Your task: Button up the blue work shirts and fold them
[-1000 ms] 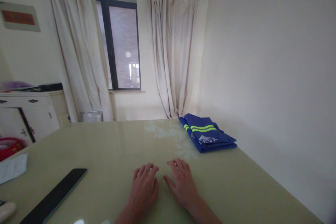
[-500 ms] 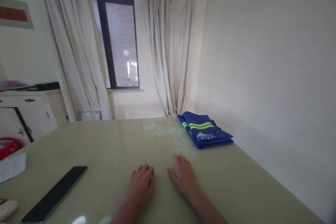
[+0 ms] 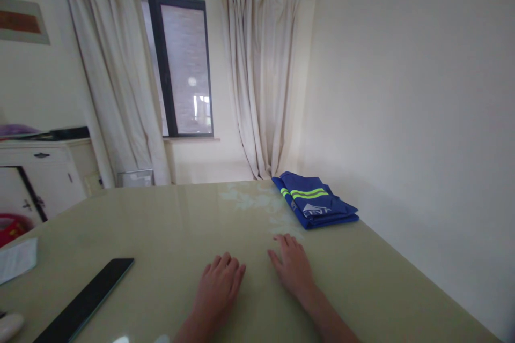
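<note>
My left hand rests palm down at the near middle of the table, its fingers loosely bent and slightly apart, holding nothing. To its right, my right hand is also palm down, the thumb spread away from the fingers, with nothing in it. Just beyond my right hand lies a folded blue garment or cloth with yellow-green stripes and white lettering. It sits near the table's far right edge, and neither hand touches it.
A long flat black slab lies to the left of my left hand. Past it are a white paper and part of a white rounded object. A wall runs along the right, and a white cabinet stands at the left.
Both hands have shifted a little to the right. The fingers of my left hand have straightened slightly. The blue cloth stays in place.
</note>
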`<state>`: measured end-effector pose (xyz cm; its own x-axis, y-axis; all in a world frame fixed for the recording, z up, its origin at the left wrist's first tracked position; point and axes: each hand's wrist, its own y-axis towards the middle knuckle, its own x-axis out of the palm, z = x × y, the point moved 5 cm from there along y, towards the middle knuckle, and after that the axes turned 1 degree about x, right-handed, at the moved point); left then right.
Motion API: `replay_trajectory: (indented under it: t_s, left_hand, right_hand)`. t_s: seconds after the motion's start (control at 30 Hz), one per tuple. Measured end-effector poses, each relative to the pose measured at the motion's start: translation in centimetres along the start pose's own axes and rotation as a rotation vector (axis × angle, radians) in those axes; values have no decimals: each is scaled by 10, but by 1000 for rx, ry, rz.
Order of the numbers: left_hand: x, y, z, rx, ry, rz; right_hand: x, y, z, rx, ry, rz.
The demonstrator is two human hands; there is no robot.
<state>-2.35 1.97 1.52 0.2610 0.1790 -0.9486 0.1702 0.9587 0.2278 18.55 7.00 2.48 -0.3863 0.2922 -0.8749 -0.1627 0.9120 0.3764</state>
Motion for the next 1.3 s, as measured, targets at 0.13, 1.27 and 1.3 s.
replay_trajectory:
  t_s: [0.13,1.27,1.3]
  left_hand:
    - [1,-1,0,-9,-29,-17]
    - [4,-8,-33,-167,-528,250]
    - [-2,-8,-29,-97,-497,257]
  right_hand:
    - [-30,35,41,171,-140,185]
    - [-39,-3,-56,-155,475,-43]
    - [-29,-5,-40,-83,502,15]
